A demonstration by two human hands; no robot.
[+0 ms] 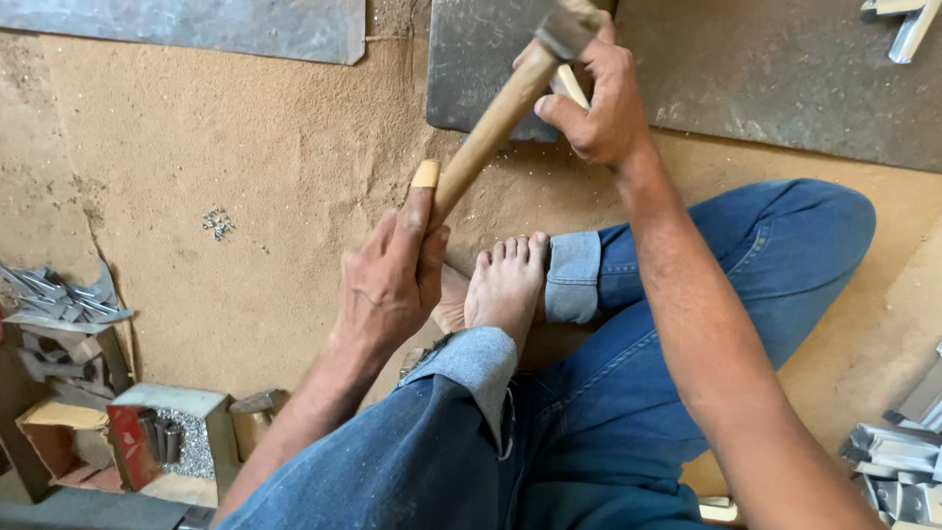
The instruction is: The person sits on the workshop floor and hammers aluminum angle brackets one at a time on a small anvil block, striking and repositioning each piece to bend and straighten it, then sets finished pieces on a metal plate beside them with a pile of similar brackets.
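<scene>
The person sits on a sandy, light brown floor [245, 167] with legs crossed, in blue jeans with rolled cuffs [608, 393], and one bare foot [505, 285] shows between the knees.

The left hand [391, 280] is closed around the lower end of a hammer with a long pale wooden handle and a dull grey metal head [491, 128]. The fingers wrap the handle tightly, and the thumb lies along it, near the butt end. The handle goes diagonally up and to the right, and the metal head is at the top edge of the view, just above the right hand.

The right hand [599, 103] is held over the edge of a flat dark grey metal plate [775, 79] that lies on the floor. Its thumb and fingers pinch a small pale, narrow piece [571, 86]; I cannot tell what this piece is, because the fingers hide most of it. The hammer head is very near to this piece, but I cannot tell if it touches.

A second grey metal sheet [196, 25] lies at the top left. A few small metal bits [217, 222] are scattered on the sand. At the lower left stands a small open box with a red side [157, 442], and it holds short grey metal parts. Piles of bright metal strips [64, 299] lie at the left edge, and more shiny metal pieces [898, 451] lie at the lower right.
</scene>
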